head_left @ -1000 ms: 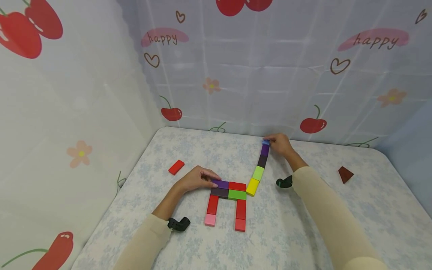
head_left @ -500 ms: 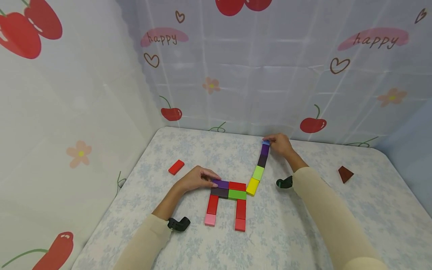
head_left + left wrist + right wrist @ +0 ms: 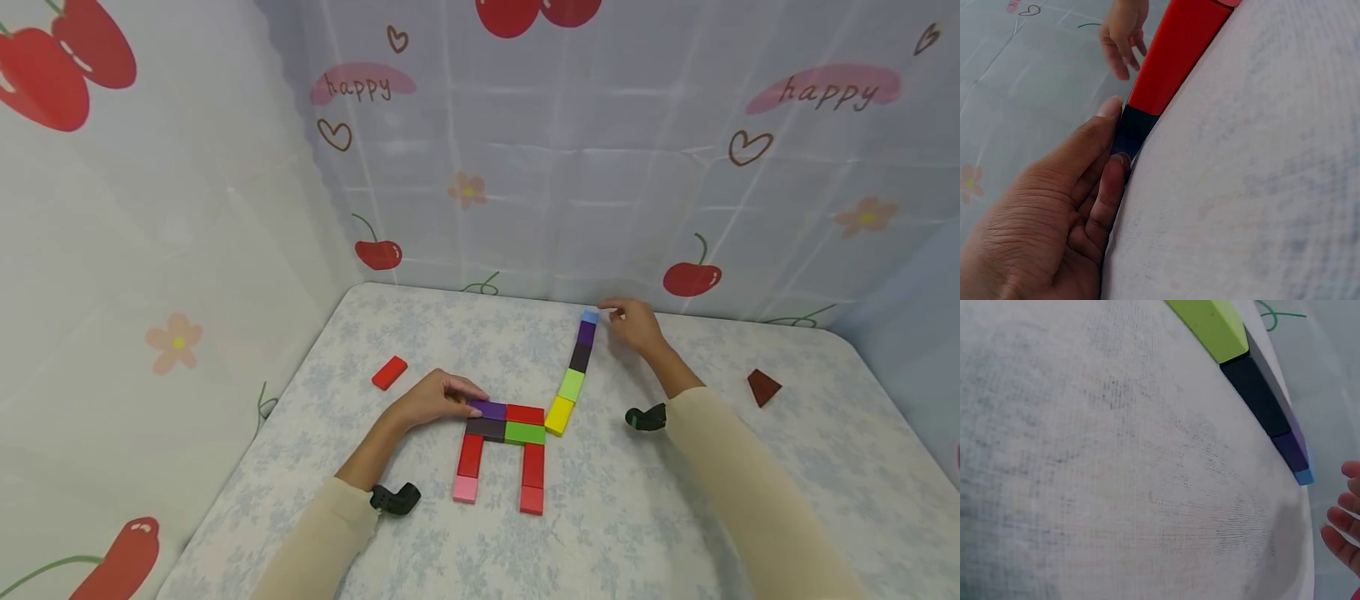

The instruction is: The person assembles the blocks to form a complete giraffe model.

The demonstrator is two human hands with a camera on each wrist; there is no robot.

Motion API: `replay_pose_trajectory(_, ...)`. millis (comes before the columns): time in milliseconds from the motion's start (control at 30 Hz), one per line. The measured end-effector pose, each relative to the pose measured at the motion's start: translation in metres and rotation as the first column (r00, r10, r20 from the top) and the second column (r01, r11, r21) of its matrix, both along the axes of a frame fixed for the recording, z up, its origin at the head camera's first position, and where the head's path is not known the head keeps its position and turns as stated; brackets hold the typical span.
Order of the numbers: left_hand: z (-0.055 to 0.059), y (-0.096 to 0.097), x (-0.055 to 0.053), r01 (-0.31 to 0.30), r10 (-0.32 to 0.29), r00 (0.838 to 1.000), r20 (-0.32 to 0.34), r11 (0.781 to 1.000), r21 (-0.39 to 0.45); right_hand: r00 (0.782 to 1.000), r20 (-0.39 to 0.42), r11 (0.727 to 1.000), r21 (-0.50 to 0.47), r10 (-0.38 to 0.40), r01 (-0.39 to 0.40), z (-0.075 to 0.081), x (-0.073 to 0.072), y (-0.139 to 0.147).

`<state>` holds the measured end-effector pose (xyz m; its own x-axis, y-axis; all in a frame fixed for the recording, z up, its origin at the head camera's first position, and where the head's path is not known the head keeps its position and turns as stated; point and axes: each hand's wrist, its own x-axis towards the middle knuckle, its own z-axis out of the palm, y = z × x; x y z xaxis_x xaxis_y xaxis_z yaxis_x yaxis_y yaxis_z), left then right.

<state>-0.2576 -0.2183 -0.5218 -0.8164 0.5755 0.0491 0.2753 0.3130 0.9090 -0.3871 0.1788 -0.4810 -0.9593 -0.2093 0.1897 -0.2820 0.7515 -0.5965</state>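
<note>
In the head view, my left hand (image 3: 431,397) pinches the left end of a purple block (image 3: 491,410), part of a flat four-legged-animal-like layout. Beside and below it lie a red block (image 3: 525,414), a dark block (image 3: 486,430) and a green block (image 3: 525,432). Two legs of red and pink blocks (image 3: 465,489) run down from these. A slanting row climbs from a yellow block (image 3: 559,416) to a light blue block (image 3: 591,317) at the far end. My right hand (image 3: 637,327) hovers just right of that end, fingers loose and holding nothing; the right wrist view shows a gap between them.
A loose red block (image 3: 389,372) lies on the left of the patterned table (image 3: 600,533). Over on the right is a dark brown four-sided block (image 3: 763,387). Behind the table's far edge hangs a cherry-print curtain (image 3: 540,225).
My right hand has let go of the light blue block and moved slightly right of it. The left hand stays on the purple block, and the blocks keep their places.
</note>
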Motion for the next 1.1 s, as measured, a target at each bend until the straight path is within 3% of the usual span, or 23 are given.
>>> replay_pose_trajectory(233,-0.002,-0.002,0.0,0.001,-0.001,1.0,-0.009,1.0,0.001,0.991,-0.131,0.997,-0.073,-0.017,0.007,0.01,0.031,0.015)
replay_pose_trajectory(567,-0.005,0.0,0.001,0.011,-0.01,1.0,-0.011,0.999,0.048,0.99,-0.127,0.993,-0.106,-0.068,0.055,0.025,0.083,0.053)
replay_pose_trajectory(833,-0.005,0.001,0.001,0.006,-0.006,1.0,-0.006,1.0,0.022,0.979,-0.126,0.987,0.003,-0.16,0.161,0.044,0.106,0.092)
replay_pose_trajectory(1100,-0.003,0.001,0.002,-0.008,0.008,1.0,-0.003,1.0,0.025,0.961,-0.018,0.954,0.113,-0.277,0.278,0.049,0.122,0.128)
